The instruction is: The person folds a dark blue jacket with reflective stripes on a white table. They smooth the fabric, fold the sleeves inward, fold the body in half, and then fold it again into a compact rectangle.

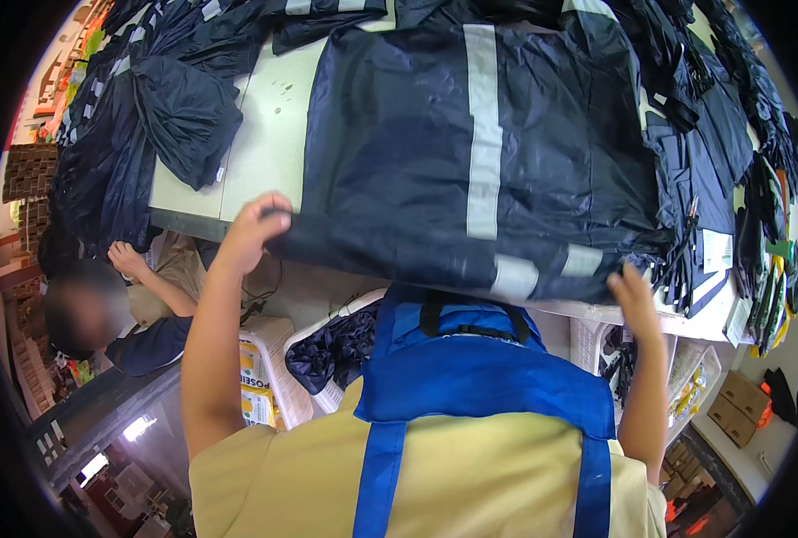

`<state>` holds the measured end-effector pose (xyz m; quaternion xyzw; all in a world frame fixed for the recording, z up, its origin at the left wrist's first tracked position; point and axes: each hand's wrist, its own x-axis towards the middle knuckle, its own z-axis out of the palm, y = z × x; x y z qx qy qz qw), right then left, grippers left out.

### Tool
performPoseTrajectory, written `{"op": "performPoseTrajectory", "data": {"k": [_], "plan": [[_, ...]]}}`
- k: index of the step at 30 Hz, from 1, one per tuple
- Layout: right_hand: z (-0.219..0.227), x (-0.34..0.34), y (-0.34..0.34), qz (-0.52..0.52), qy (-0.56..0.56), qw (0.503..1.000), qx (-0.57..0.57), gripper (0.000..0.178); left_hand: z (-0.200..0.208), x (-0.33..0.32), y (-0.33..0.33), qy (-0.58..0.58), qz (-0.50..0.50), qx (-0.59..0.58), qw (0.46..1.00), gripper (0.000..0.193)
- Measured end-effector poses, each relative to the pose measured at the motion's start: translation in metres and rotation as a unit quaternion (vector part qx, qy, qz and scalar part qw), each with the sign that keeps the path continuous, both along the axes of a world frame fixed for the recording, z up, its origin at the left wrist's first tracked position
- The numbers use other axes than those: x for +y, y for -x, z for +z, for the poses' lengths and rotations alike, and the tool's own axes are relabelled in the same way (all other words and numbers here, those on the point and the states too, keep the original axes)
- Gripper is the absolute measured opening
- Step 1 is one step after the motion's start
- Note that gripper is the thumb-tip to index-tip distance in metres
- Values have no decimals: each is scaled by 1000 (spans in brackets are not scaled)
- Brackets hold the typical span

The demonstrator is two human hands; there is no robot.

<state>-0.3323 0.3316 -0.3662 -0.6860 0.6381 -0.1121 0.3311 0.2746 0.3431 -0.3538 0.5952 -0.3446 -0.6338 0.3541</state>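
Head view: one dark cloth piece spread on the pale table, its near band at the table's front edge. The left hand has its fingers curled on the band's left end; the right hand is at the right end, its fingers bent against the edge — how firmly they grip cannot be told. Pale strips on the cloth: one long, running away from the wearer, and two short ones on the near band. Dark garments, too tangled to count, crowd the table — a left heap near the cloth and a right heap against its side. Surroundings: one co-worker at left; white baskets below the table; one blue apron on the wearer.
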Motion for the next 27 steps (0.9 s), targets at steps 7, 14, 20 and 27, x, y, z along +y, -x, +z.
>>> {"op": "performPoseTrajectory", "data": {"k": [7, 14, 20, 27], "plan": [[-64, -108, -72, 74, 86, 961, 250, 29, -87, -36, 7, -100, -86, -295, 946, 28], [-97, -76, -72, 55, 210, 953, 213, 22, -64, -94, -13, 26, -58, -388, 920, 57], [-97, -79, -72, 56, 216, 954, 199, 20, -52, -239, 29, 63, 45, -580, 811, 61], [-100, -71, -62, 27, 217, 959, 179, 19, -28, -232, -54, -111, 221, -109, 963, 18]]}}
